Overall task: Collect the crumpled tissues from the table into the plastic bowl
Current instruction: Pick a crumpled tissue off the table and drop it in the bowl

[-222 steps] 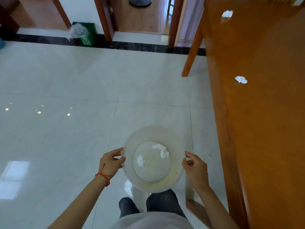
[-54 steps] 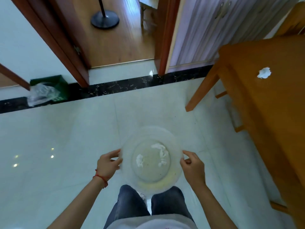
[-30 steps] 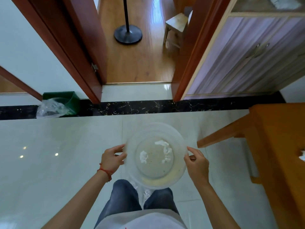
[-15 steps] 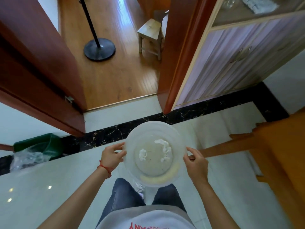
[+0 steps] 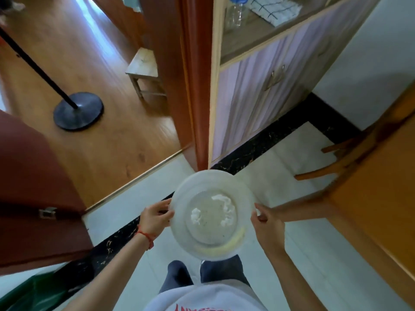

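Head view: plastic bowl (image 5: 212, 215) held at waist height over the tiled floor (image 5: 292, 254).
Crumpled tissues (image 5: 221, 208) lie inside it; left hand (image 5: 155, 217) and right hand (image 5: 267, 225) pinch opposite rims, wooden table (image 5: 381, 198) just to the right.

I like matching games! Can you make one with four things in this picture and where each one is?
Things:
1. plastic bowl
2. crumpled tissues
3. wooden stool
4. red string bracelet

Places:
A. on the left wrist
B. on the wooden floor past the doorway
C. between the left hand and right hand
D. inside the bowl

Pairs: 1-C, 2-D, 3-B, 4-A
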Available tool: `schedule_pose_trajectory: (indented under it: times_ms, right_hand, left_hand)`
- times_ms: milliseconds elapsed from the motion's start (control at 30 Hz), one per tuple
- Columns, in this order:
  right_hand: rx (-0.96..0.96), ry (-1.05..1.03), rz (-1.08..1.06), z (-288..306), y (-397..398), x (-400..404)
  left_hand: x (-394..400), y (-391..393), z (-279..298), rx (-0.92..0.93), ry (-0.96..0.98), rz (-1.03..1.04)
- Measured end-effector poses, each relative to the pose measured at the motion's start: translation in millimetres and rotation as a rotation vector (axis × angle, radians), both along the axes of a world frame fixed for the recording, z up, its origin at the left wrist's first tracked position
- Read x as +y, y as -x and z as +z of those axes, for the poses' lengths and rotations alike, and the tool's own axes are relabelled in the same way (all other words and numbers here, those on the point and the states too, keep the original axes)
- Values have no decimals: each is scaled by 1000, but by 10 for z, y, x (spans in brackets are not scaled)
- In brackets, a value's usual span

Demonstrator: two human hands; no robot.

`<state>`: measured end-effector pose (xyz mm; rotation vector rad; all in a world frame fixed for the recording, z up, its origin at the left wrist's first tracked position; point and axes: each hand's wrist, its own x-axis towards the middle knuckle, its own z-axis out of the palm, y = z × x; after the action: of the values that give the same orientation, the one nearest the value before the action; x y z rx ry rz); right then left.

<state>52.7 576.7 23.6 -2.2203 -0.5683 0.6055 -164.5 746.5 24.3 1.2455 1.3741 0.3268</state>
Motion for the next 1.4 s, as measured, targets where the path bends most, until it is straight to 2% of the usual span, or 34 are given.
schedule_pose_trajectory:
  times_ms: [300,433,533,667,800,1000,1133,1400]
  right_hand:
    - [12,-15,-195,41,-715,180]
    - [37,-53,-318,24,-955,214]
    - [61,-43,-404,-18,-1130,279]
    - [10,-30,-527,-17,-1342,435]
    - [31,-35,-662,33,-1522,611]
    - [52,2,-821,-54,-1694,757]
    - [45,27,-887,-42,-1803,752]
    - [32,-35,-1030,-115,-2098,643]
  left_hand:
    - [715,-1094,-8,40,-17,-249]
    - [1081,-1500,-300,79,-10,-424]
    - [1232,-1987,-175,51,52,-443]
    - [1454,-2619,-19,-10,134,-661]
    - [1693,-3198,39,73,-43,-795]
    - [1896,-3879,20,134,-81,-987]
    - [1835,-4226,-8,158,-63,-1040]
    - [1690,-4841,-57,208,-167,-1200]
